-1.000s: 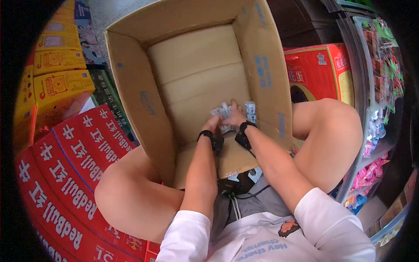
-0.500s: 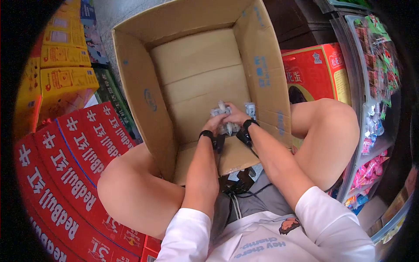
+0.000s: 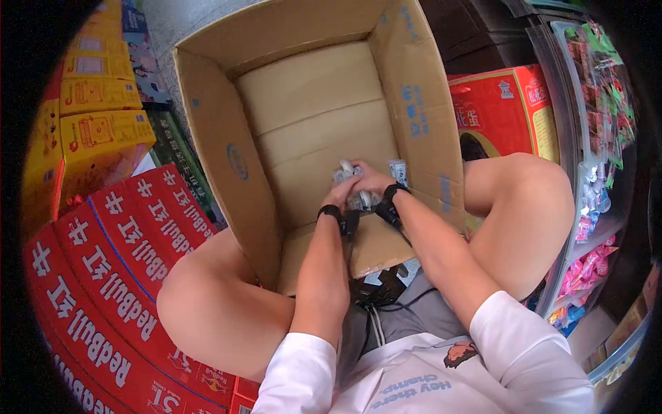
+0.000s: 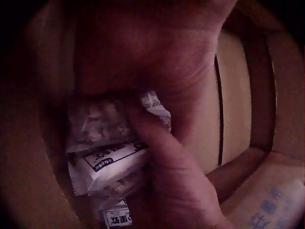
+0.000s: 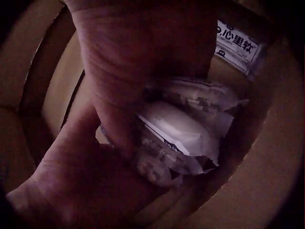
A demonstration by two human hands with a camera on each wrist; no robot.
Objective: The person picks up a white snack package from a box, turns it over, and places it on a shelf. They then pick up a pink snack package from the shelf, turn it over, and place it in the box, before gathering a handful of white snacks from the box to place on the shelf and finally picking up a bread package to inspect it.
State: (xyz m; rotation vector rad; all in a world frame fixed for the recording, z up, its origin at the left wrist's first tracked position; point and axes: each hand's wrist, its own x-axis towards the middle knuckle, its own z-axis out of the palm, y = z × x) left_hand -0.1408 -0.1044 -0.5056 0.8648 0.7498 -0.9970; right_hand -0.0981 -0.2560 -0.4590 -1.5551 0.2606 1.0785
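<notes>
Well, a little bunch of clear and white plastic snack packets (image 5: 181, 129) with black writing is down inside a big brown cardboard box (image 3: 221, 124), near the side closest to the person. Both hands hold the bunch. The left hand (image 3: 343, 191) has its fingers bent round one side, and the right hand (image 3: 374, 181) has its fingers bent round the other. The hands touch, and the packet ends poke out past them.

One more white packet with black writing (image 3: 397, 171) lies just beside the right hand, close to the box's right wall. I cannot tell if it touches that wall. The box has blue print (image 3: 236, 161) on its inside walls.

Each wrist wears a black strap. The box sits between two bare bent legs (image 3: 214, 310), and the person has grey cloth shorts (image 3: 414, 303) and a white T-shirt (image 3: 414, 372). On the left are red Red Bull boxes (image 3: 103, 290), with yellow boxes (image 3: 103, 131) farther up. On the right stands a red carton (image 3: 493, 110), then small pink wrapped packs (image 3: 589, 269) on a shelf.
</notes>
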